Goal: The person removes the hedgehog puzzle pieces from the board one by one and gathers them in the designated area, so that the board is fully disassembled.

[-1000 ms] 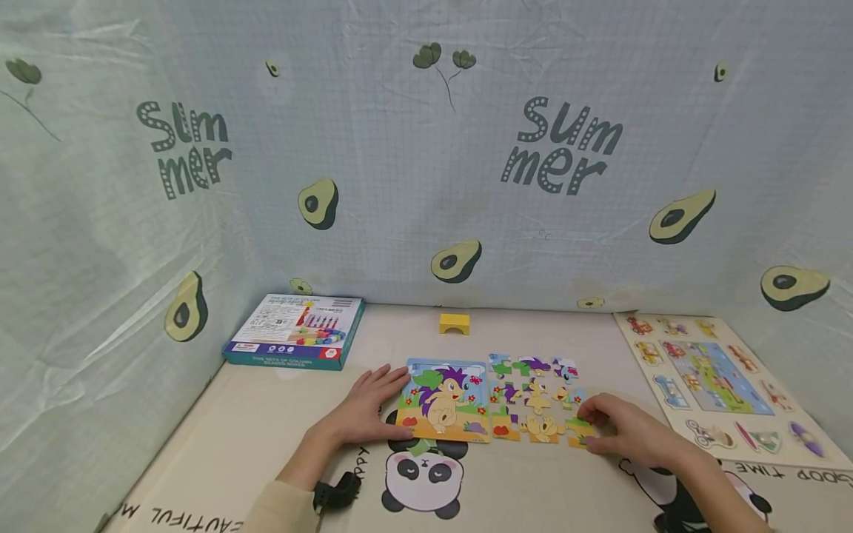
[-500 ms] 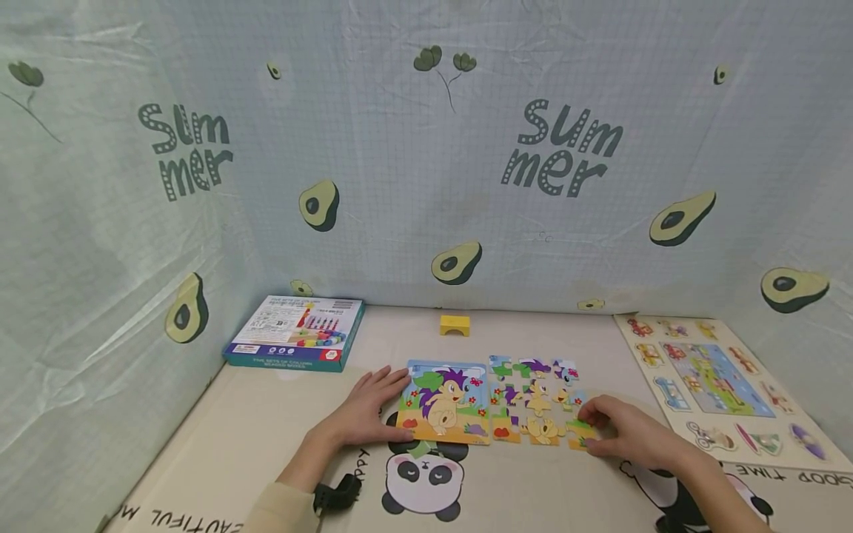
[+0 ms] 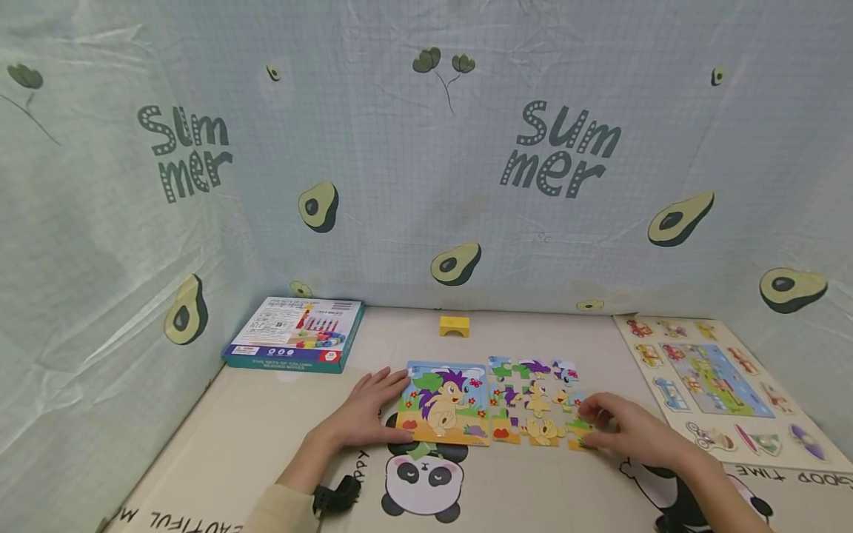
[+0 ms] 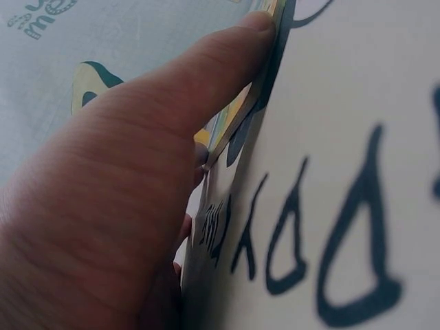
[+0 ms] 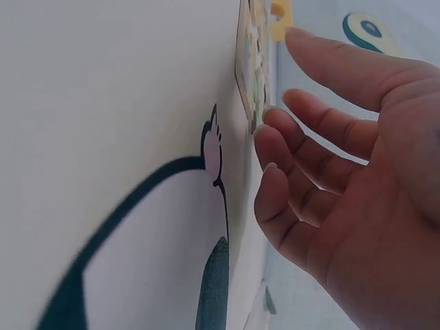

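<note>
A square picture board (image 3: 443,414) with a purple-haired hedgehog lies flat in the middle of the table. My left hand (image 3: 366,407) rests at its left side, fingers straight and spread, thumb along the lower left corner. The left wrist view shows this thumb (image 4: 220,58) against the board's edge. Right of the board, jigsaw pieces (image 3: 536,396) of the same picture lie in rows with gaps between them. At their right edge is my right hand (image 3: 620,426), fingers loosely bent and thumb over the lower right piece (image 3: 577,443). In the right wrist view its thumb and fingers stand apart, gripping nothing.
A flat boxed toy set (image 3: 293,333) lies at the back left. A yellow arch block (image 3: 455,326) stands near the back wall. To the right is a large wooden puzzle board (image 3: 733,392) with animal and vehicle pictures. Patterned sheets (image 3: 400,148) enclose the table.
My right thumb has shifted slightly away from me, farther over the lower right jigsaw piece. The left hand, board and other pieces stay where they were.
</note>
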### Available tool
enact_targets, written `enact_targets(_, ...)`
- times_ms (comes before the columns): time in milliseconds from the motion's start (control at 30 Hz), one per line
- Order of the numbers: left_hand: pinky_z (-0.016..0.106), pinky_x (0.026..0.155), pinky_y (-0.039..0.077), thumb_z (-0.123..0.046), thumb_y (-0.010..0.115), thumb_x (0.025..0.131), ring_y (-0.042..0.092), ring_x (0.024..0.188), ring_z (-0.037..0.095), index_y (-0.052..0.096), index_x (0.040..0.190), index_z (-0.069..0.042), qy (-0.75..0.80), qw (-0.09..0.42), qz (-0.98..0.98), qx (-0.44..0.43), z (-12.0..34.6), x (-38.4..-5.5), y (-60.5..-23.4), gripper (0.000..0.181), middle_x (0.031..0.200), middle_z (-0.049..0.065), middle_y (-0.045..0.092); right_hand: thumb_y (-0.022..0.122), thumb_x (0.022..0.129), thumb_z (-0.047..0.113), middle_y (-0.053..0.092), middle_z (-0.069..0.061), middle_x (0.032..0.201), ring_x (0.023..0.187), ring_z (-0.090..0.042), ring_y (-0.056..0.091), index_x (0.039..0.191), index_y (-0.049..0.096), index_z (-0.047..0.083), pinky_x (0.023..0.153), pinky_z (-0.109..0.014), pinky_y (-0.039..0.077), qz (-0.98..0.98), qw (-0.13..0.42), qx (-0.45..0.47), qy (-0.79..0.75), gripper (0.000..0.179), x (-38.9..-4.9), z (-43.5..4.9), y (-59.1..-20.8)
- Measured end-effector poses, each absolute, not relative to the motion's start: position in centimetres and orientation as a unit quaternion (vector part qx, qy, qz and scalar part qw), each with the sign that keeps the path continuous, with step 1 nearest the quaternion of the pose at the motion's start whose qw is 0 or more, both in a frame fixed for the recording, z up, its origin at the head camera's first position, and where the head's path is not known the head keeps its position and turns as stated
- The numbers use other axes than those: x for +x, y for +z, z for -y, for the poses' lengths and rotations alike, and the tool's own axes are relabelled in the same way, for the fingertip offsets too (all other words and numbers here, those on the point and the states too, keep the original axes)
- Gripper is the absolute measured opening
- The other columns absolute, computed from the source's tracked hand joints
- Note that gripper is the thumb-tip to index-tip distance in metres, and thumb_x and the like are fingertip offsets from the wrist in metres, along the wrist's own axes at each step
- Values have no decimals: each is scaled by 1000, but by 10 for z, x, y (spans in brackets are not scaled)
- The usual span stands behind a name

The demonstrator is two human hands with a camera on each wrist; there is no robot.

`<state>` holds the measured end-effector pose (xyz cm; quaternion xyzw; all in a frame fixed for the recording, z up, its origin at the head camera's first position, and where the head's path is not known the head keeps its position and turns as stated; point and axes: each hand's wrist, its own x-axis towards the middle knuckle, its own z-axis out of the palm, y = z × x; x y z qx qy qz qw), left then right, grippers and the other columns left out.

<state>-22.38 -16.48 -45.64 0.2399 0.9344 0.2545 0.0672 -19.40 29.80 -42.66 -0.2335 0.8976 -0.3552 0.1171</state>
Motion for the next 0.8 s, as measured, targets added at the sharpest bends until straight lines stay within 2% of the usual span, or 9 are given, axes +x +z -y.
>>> enact_targets(200, 54, 121, 4, -65, 75, 77, 13, 153, 31, 38, 157, -15, 250, 66, -935, 241, 164, -226, -458, 101, 162, 2, 33, 74, 94, 23, 61, -6, 112, 91, -10, 58, 122, 59, 0, 70, -28, 53, -891, 120, -234, -370, 39, -195, -295, -426)
enact_targets(433, 54, 121, 6, -65, 72, 80, 15, 152, 31, 36, 158, -16, 261, 56, -934, 239, 161, -227, -459, 99, 163, 2, 32, 73, 95, 22, 58, -6, 106, 90, -11, 58, 125, 58, -1, 66, -28, 52, -898, 87, -222, -371, 41, -195, -288, -424)
enact_targets(700, 58, 118, 21, -63, 71, 82, 24, 149, 32, 37, 158, -18, 281, 31, -936, 209, 159, -224, -459, 94, 161, 3, 36, 73, 95, 27, 60, -11, 123, 101, -23, 58, 134, 55, -2, 73, -29, 52, -919, 22, -190, -345, 52, -195, -277, -420)
enact_targets(800, 59, 116, 25, -63, 70, 83, 27, 148, 31, 37, 158, -19, 283, 20, -938, 201, 159, -223, -457, 93, 159, 3, 38, 73, 95, 26, 57, -16, 129, 104, -28, 58, 137, 53, -1, 76, -35, 53, -918, -13, -208, -336, 54, -196, -275, -419)
